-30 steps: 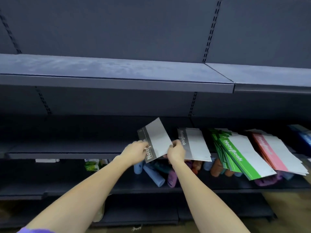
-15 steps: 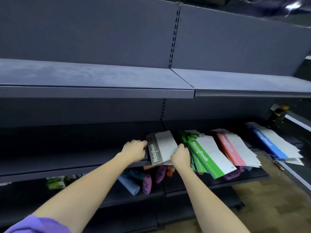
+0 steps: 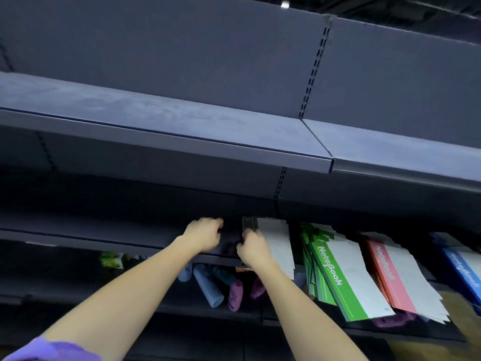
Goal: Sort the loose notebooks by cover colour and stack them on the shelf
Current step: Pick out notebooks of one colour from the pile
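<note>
Hands square the grey notebooks (image 3: 273, 246) on the shelf (image 3: 104, 242): right hand (image 3: 253, 250) grasping their edge, left hand (image 3: 204, 234) curled, seemingly empty; likely next, letting go.

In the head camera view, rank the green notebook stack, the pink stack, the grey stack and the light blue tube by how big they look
1. green notebook stack
2. pink notebook stack, close behind, and partly covered, so unsure
3. grey notebook stack, partly hidden by the right hand
4. light blue tube

Dark blue-grey metal shelving (image 3: 182, 126) with slotted uprights (image 3: 315, 66); brownish floor (image 3: 458, 332) lower right; dim light.
</note>
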